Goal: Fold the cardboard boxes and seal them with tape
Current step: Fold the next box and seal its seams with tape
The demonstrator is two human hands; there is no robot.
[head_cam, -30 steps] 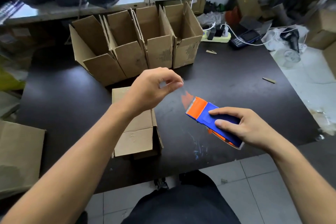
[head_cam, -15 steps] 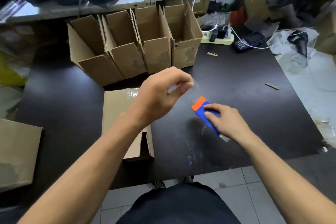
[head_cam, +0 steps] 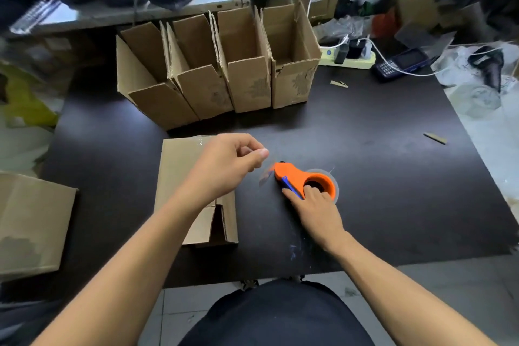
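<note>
An orange and blue tape dispenser (head_cam: 304, 180) lies on its side on the dark table (head_cam: 393, 177), its clear roll under it. My right hand (head_cam: 316, 206) rests on its near end, fingers on the blue blade guard and orange hub. My left hand (head_cam: 227, 166) hovers just left of the dispenser's nose, thumb and fingertips pinched together; a faint strip of clear tape seems to run from them to the nose. Beneath my left hand a cardboard box (head_cam: 179, 177) lies on its side, open flaps toward me.
Several upright open boxes (head_cam: 244, 84) stand in a row at the back of the table. Another box (head_cam: 31, 222) sits at the left edge. A power strip (head_cam: 348, 57), a phone (head_cam: 401, 63) with cables and cardboard scraps lie at the back right.
My right hand lowered the dispenser from mid-air and laid it on its side on the table. My left hand kept its pinch and moved down and toward the dispenser's nose.
</note>
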